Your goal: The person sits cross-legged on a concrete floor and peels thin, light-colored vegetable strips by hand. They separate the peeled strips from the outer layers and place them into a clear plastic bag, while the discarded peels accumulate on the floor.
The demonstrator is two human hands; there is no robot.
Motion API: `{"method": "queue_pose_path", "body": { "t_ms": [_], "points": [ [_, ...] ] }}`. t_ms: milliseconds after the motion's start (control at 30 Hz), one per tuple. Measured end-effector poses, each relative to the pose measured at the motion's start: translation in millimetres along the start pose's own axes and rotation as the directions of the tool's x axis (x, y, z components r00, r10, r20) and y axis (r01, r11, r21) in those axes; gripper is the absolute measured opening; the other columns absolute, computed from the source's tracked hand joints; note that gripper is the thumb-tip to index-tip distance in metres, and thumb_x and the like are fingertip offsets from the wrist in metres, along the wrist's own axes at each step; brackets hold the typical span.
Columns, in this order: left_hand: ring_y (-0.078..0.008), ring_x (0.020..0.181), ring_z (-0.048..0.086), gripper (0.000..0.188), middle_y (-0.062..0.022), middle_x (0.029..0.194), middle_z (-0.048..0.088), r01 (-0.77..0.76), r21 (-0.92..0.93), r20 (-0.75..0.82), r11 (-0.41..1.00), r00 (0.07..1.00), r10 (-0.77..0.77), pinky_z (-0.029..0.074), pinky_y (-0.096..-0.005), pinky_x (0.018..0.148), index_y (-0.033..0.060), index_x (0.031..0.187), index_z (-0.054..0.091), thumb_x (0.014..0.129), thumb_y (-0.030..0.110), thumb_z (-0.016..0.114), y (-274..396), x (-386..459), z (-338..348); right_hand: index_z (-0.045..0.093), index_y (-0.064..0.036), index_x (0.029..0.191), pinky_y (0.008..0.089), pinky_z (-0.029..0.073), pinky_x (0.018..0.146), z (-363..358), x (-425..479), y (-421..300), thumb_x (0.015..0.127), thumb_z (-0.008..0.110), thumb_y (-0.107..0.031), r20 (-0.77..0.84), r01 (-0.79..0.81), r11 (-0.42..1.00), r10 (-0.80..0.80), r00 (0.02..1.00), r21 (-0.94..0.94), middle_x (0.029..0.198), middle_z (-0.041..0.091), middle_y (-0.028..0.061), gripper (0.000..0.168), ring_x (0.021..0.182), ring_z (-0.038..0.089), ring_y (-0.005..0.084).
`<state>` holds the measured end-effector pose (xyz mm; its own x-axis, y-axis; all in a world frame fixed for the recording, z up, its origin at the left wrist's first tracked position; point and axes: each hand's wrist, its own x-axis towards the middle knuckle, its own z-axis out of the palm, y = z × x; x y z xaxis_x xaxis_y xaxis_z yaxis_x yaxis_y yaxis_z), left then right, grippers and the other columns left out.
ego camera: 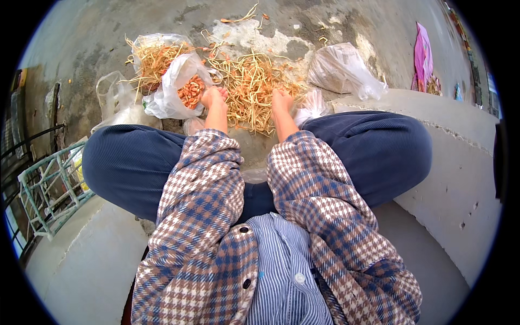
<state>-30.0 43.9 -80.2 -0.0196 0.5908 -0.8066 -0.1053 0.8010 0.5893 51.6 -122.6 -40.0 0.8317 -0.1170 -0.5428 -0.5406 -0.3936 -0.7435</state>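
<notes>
My left hand (215, 98) is beside an open white plastic bag (172, 87) that holds small orange-brown bulbs or pods (191, 91). Its fingers are curled, and whether something is between them cannot be seen. At the right edge of a loose heap of dry, straw-coloured stems (252, 93) is my right hand (282, 100), its fingers also bent inward. What that hand may grasp is hidden. The heap lies on the ground between and beyond both hands, with orange-brown bits mixed in.
Behind the open bag, another plastic bag (160, 40) is topped with dry stems (158, 59). A tied clear bag (335, 69) of brownish material stands at right, near a smaller knotted bag (312, 105). Concrete steps (447, 170) flank me; a green metal frame (53, 187) is at left.
</notes>
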Motion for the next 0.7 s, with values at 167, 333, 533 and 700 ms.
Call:
{"method": "queue_pose_path", "body": {
  "t_ms": [167, 333, 533, 700],
  "points": [
    [-0.0136, 0.039, 0.05, 0.01, -0.0086, 0.059, 0.055, -0.125, 0.193, 0.018, 0.973, 0.992, 0.124, 0.038, -0.0235, 0.033, -0.0022, 0.069, 0.056, 0.076, -0.001, 0.049, -25, -23, 5, 0.067, 0.002, 0.091, 0.0292, 0.047, 0.072, 4, 9, 3, 0.075, 0.06, -0.014, -0.06, 0.03, 0.997, -0.034, 0.998, -0.071, 0.085, 0.066, 0.01, 0.024, 0.079, 0.062, 0.0174],
    [-0.0213, 0.072, 0.063, 0.014, -0.0129, 0.079, 0.067, -0.336, 0.539, 0.133, 0.773, 0.94, 0.315, 0.049, -0.0319, 0.069, -0.002, 0.079, 0.065, 0.07, 0.002, 0.056, -50, 6, 1, 0.067, 0.0, 0.092, 0.0314, 0.047, 0.077, 18, 14, 9, 0.073, 0.059, -0.015, -0.044, 0.119, 0.982, -0.127, 0.991, -0.148, 0.088, 0.067, 0.0131, 0.025, 0.083, 0.064, 0.0216],
    [-0.0233, 0.075, 0.064, 0.019, -0.0144, 0.08, 0.067, -0.42, 0.719, 0.304, 0.554, 0.906, 0.293, 0.049, -0.0317, 0.073, 0.0005, 0.085, 0.067, 0.069, 0.007, 0.058, -58, -25, 1, 0.067, -0.004, 0.093, 0.0356, 0.047, 0.081, 30, 30, -2, 0.074, 0.055, -0.015, -0.008, 0.233, 0.907, -0.252, 0.968, -0.35, 0.091, 0.067, 0.0157, 0.025, 0.087, 0.063, 0.0282],
    [-0.0193, 0.069, 0.064, 0.02, -0.0116, 0.076, 0.067, -0.454, 0.75, 0.325, 0.48, 0.886, 0.33, 0.049, -0.0298, 0.068, 0.0019, 0.087, 0.067, 0.07, 0.008, 0.059, -66, -29, 1, 0.067, -0.007, 0.097, 0.038, 0.046, 0.084, 56, 57, -47, 0.078, 0.052, -0.017, 0.181, 0.422, 0.802, -0.382, 0.906, -0.422, 0.095, 0.066, 0.0153, 0.026, 0.092, 0.061, 0.0303]
  ]
}}
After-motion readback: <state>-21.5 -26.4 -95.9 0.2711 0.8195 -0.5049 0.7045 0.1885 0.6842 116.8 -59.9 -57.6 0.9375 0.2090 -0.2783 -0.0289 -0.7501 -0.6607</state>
